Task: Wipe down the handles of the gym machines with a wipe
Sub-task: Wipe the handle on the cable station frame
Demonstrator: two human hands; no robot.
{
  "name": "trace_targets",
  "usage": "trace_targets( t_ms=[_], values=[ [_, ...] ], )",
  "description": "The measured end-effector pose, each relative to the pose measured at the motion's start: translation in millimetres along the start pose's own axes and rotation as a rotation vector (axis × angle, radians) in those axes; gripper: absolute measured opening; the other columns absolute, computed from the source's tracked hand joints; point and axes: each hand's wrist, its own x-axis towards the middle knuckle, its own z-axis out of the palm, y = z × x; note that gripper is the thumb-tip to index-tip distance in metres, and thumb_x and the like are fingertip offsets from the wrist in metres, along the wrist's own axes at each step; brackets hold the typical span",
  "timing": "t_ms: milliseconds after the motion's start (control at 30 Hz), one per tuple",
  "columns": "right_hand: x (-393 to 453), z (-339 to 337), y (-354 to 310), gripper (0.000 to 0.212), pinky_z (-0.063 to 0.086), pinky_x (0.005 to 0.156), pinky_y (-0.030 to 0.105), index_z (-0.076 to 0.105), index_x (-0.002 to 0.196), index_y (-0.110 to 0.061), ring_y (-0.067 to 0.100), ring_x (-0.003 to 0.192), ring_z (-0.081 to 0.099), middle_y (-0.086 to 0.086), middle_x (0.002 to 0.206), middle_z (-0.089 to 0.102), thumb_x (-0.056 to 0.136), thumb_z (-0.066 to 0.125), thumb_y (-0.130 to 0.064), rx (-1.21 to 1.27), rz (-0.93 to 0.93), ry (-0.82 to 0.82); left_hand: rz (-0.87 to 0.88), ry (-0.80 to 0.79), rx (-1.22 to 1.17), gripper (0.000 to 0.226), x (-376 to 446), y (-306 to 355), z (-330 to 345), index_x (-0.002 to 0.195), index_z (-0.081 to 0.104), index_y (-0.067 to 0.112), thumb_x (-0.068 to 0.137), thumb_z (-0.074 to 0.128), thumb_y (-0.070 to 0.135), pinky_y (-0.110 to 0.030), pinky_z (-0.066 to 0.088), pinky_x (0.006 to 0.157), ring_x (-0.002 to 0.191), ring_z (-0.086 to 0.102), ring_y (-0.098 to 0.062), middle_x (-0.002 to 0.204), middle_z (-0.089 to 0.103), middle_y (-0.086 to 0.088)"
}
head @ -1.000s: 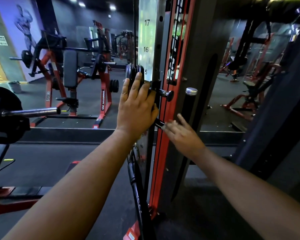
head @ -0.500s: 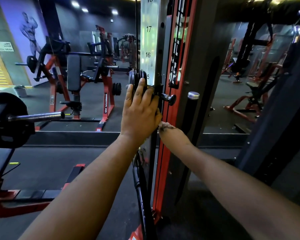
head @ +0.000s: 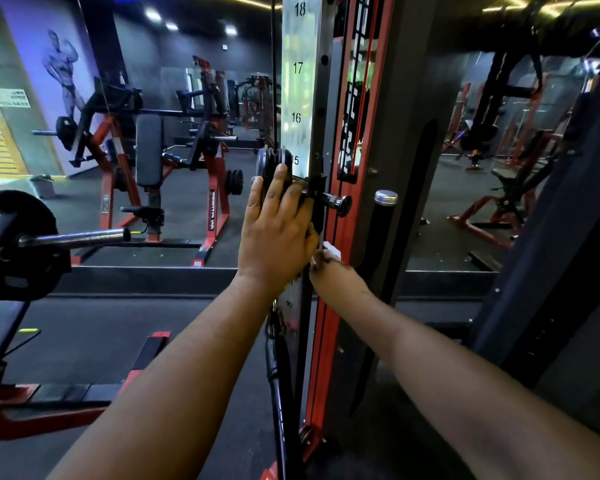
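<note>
At the far left of the gym floor we see a loaded barbell sleeve point(head: 73, 238) jutting toward the middle, its black plate point(head: 18, 244) close to us. Behind it stand red-framed plate machines point(head: 215, 188) on the dark floor, with a mural wall point(head: 59, 74) beyond. In the centre rises the cable column's numbered rail point(head: 300, 88), marked 15 to 18 above our hands. Our left hand point(head: 276, 233) lies with straight fingers over the black pulley carriage point(head: 274, 164), pressing on it rather than curling round it. Just right of it the adjustment knob point(head: 340, 204) sticks out from the carriage. Our right hand point(head: 333, 275) sits lower, touching the left at the rail, fingers tucked in and gripping a white wipe point(head: 331, 253), which peeks out against the red upright point(head: 329, 341). A chrome-capped black tube point(head: 383, 216) stands beside the upright. Further right, more red machines point(head: 499, 206) stand well apart.
</note>
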Motion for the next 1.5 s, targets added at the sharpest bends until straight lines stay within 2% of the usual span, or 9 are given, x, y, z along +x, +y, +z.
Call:
trace_targets(
  t_ms=[100, 200, 333, 533, 700, 800, 900, 1133, 1500],
  values=[
    [-25, -8, 13, 0.035, 0.043, 0.111, 0.042, 0.058, 0.135, -0.018, 0.022, 0.129, 0.052, 0.002, 0.141, 0.054, 0.101, 0.052, -0.024, -0.179, -0.157, -0.052, 0.000, 0.000, -0.026, 0.038, 0, 0, -2, 0.131, 0.063, 0.017, 0.099, 0.051, 0.033, -0.059, 0.021, 0.123, 0.154, 0.026, -0.038, 0.148, 0.054, -0.010],
    [-62, -12, 43, 0.054, 0.047, 0.110, 0.038, 0.040, 0.153, -0.010, 0.025, 0.137, 0.050, 0.011, 0.157, 0.041, 0.099, 0.043, -0.004, -0.137, -0.153, 0.301, -0.003, -0.003, -0.038, 0.039, 1, 1, -3, 0.132, 0.061, 0.016, 0.099, 0.051, 0.033, -0.060, 0.020, 0.123, 0.154, 0.025, -0.038, 0.148, 0.053, -0.011],
    [-76, -28, 92, 0.046, 0.026, 0.122, 0.046, 0.057, 0.139, -0.003, 0.034, 0.140, 0.048, 0.019, 0.147, 0.053, 0.095, 0.047, -0.001, -0.026, -0.009, 0.742, 0.003, -0.029, -0.057, 0.041, 0, -1, -5, 0.135, 0.059, 0.018, 0.100, 0.051, 0.036, -0.059, 0.018, 0.124, 0.155, 0.022, -0.037, 0.150, 0.051, -0.010],
    [-88, 21, 61, 0.047, 0.024, 0.124, 0.051, 0.072, 0.122, -0.009, 0.032, 0.140, 0.048, 0.012, 0.139, 0.062, 0.094, 0.034, -0.012, -0.118, -0.038, 0.410, 0.023, -0.159, -0.017, 0.055, -5, 1, -14, 0.145, 0.051, 0.019, 0.095, 0.056, 0.042, -0.061, 0.005, 0.126, 0.157, 0.011, -0.040, 0.159, 0.039, -0.013],
    [-105, 59, 23, 0.051, 0.048, 0.109, 0.042, 0.057, 0.142, -0.019, 0.027, 0.134, 0.054, 0.003, 0.149, 0.054, 0.095, 0.053, 0.000, 0.403, 0.019, 0.324, 0.061, -0.277, 0.057, 0.064, -28, 29, -24, 0.152, 0.044, 0.020, 0.095, 0.052, 0.049, -0.062, -0.008, 0.124, 0.158, -0.006, -0.038, 0.170, 0.016, -0.015],
    [-120, 86, 22, 0.050, 0.039, 0.117, 0.035, 0.050, 0.148, -0.023, 0.021, 0.142, 0.045, 0.002, 0.154, 0.047, 0.101, 0.057, -0.011, 0.589, 0.027, 0.306, 0.138, -0.368, 0.029, 0.067, -43, 60, -23, 0.155, 0.040, 0.019, 0.096, 0.053, 0.046, -0.058, -0.010, 0.125, 0.159, -0.006, -0.034, 0.170, 0.015, -0.015],
    [-150, 109, 32, 0.049, 0.030, 0.120, 0.030, 0.051, 0.148, -0.027, 0.019, 0.144, 0.042, 0.000, 0.157, 0.044, 0.103, 0.051, -0.009, 0.717, 0.065, 0.263, 0.220, -0.553, -0.056, 0.069, -54, 106, -16, 0.158, 0.036, 0.019, 0.096, 0.053, 0.045, -0.053, -0.005, 0.127, 0.159, 0.005, -0.029, 0.169, 0.021, -0.012],
    [-246, 173, 89, 0.044, 0.049, 0.098, 0.035, 0.054, 0.142, -0.037, 0.025, 0.122, 0.060, -0.002, 0.139, 0.060, 0.102, 0.047, -0.020, 0.805, 0.258, 0.066, 0.340, -0.932, -0.194, 0.076, -65, 225, 1, 0.160, 0.027, 0.022, 0.096, 0.057, 0.051, -0.045, 0.017, 0.126, 0.155, 0.022, -0.025, 0.167, 0.025, -0.006],
    [-409, 276, 186, 0.031, 0.055, 0.086, 0.041, 0.059, 0.130, -0.025, 0.031, 0.108, 0.066, 0.006, 0.123, 0.067, 0.101, 0.050, -0.021, 0.885, 0.626, -0.061, 0.479, -1.076, -0.450, 0.076, -65, 445, 38, 0.162, 0.024, 0.025, 0.098, 0.056, 0.053, -0.044, 0.015, 0.126, 0.153, 0.025, -0.026, 0.168, 0.023, -0.005]
  ],
)
